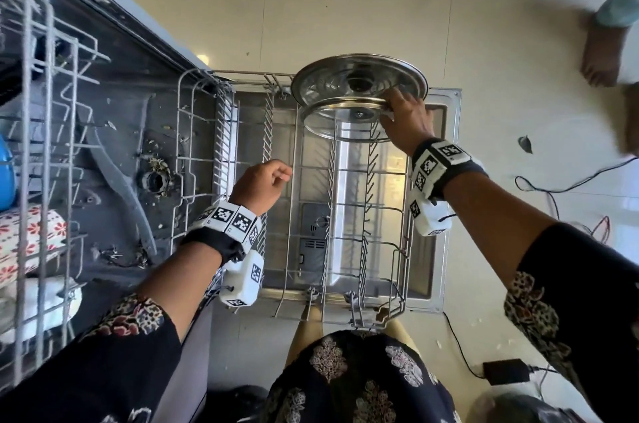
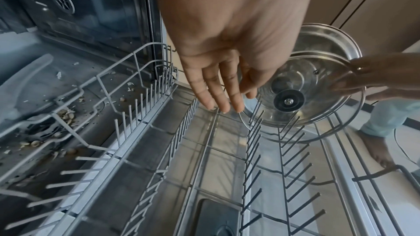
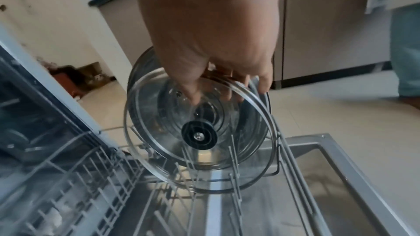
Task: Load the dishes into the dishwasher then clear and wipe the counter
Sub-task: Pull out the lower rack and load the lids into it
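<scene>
Fingers [image 3: 193,94] of her right hand [image 1: 406,121] pinch the top rim of a glass lid [image 3: 200,128], standing on edge among the tines at the far end of the pulled-out lower rack [image 1: 345,215], above the open dishwasher door [image 1: 449,180]. Only the head view shows a second steel-rimmed lid [image 1: 359,80] clearly behind it. Her left hand [image 2: 227,51] hovers over the rack, fingers straight in the wrist view, holding nothing.
</scene>
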Tool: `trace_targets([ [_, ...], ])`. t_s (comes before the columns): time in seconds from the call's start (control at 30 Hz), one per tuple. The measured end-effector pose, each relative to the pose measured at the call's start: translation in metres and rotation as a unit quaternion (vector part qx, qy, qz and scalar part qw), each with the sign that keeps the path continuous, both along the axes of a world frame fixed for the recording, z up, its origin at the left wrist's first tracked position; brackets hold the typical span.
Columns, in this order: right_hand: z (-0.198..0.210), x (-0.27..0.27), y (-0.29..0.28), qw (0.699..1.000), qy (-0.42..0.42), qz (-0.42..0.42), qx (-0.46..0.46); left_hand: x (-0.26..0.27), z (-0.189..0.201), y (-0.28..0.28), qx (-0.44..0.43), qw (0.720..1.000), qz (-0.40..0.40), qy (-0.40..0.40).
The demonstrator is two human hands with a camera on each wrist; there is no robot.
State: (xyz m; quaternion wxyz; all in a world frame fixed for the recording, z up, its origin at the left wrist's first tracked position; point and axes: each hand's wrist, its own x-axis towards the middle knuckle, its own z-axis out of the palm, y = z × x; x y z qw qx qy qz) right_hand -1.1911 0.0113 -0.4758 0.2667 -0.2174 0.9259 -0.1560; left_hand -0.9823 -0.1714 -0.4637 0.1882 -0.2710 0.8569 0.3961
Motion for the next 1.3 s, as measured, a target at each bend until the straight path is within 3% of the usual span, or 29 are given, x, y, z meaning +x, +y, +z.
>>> trace_targets([
  [0.13,0.032,0.038,0.018,0.992,0.108,-0.065,-0.02,0.015,0.021,0.014,-0.011,0.999,0.021,-0.031],
  [0.2,0.051,0.069,0.027,0.992,0.106,-0.044,-0.057,0.03,0.042,0.029,-0.018,0.999,0.025,-0.043],
  [0.3,0.075,0.118,0.045,0.993,0.02,0.017,-0.112,0.064,0.078,0.059,0.006,0.997,0.024,-0.08],
  [0.43,0.12,0.169,0.061,0.977,-0.164,0.11,-0.076,0.135,0.136,0.097,0.028,0.987,0.078,-0.138],
  [0.6,0.159,0.227,0.058,0.952,-0.186,0.242,0.004,0.25,0.198,0.142,0.012,0.962,0.177,-0.208],
  [0.73,0.194,0.281,0.044,0.915,-0.21,0.345,0.003,0.35,0.23,0.18,0.046,0.915,0.299,-0.267],
  [0.9,0.241,0.37,0.019,0.862,-0.212,0.46,-0.013,0.456,0.259,0.236,0.049,0.839,0.485,-0.241],
  [1.03,0.266,0.458,0.009,0.796,-0.221,0.564,0.004,0.517,0.271,0.286,0.063,0.79,0.587,-0.166],
  [1.3,0.341,0.646,0.046,0.685,-0.346,0.642,0.0,0.646,0.292,0.394,0.072,0.654,0.752,0.027],
])
